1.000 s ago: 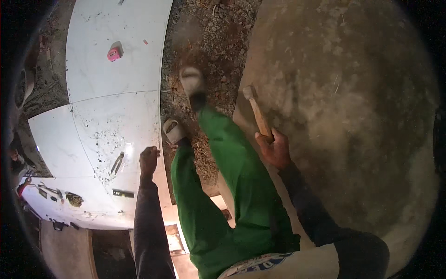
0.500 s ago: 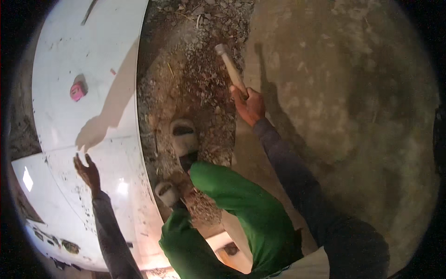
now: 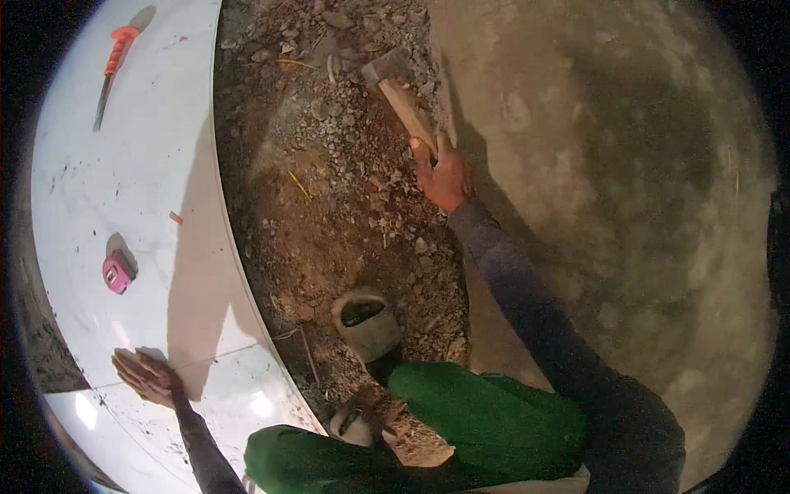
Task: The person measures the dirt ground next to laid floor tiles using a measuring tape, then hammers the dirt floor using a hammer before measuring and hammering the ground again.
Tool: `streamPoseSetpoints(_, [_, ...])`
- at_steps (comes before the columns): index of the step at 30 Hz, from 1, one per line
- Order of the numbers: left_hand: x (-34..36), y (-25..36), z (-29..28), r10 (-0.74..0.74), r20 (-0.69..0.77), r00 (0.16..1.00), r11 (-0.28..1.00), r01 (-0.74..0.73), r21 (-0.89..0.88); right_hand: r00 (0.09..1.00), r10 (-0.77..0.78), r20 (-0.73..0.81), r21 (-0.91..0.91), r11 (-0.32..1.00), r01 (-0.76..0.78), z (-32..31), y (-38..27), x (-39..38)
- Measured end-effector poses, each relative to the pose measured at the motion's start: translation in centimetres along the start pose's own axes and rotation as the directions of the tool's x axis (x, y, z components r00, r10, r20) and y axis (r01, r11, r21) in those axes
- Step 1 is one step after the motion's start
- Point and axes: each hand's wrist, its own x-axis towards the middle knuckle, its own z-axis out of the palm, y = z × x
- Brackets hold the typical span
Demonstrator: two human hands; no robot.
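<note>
One hammer is being held over rubble, its wooden handle clasped in the right hand, while the left hand is lying open on white tiles, whose glossy surface is possibly inviting a slip under leaning weight.

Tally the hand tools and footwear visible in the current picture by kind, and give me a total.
Wooden-handled hammer with a blocky metal head, in the right hand: 1
Dark metal chisel with a ridged orange-red grip, on the white tiles: 1
Pink tape measure, on the white tiles: 1
Pale slip-on shoes, on the brown dirt: 2
Total: 5
</note>
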Motion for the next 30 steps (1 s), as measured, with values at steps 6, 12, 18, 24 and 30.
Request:
streamPoseSetpoints(6, [0.4,2.0,1.0,-0.003,-0.005,1.0,0.999,0.003,-0.032,0.991,-0.116,0.073,-0.837,0.533,0.125,2.3,9.2,-0.7])
streamPoseSetpoints(12, [0.6,0.3,-1.6,-0.017,0.008,1.0,0.995,0.016,0.103,0.975,-0.085,0.205,0.169,0.984,0.051,-3.0,-10.5,4.5])
streamPoseSetpoints(18, [0.7,1.6,-0.2,-0.108,0.051,0.993,0.993,0.11,-0.031,0.914,-0.195,0.356,0.336,0.939,0.07,-1.9,-1.7,3.5])
streamPoseSetpoints(24, [0.7,1.6,-1.9,-0.15,0.11,0.982,0.988,0.146,0.041,0.895,0.092,0.436,-0.033,0.996,-0.086,-2.3,-13.4,5.3])
streamPoseSetpoints(30, [0.0,0.4,-0.8,-0.171,0.102,0.98,0.985,0.172,0.001,0.868,-0.372,0.329,0.19,0.927,0.324,-2.5,-10.2,4.1])
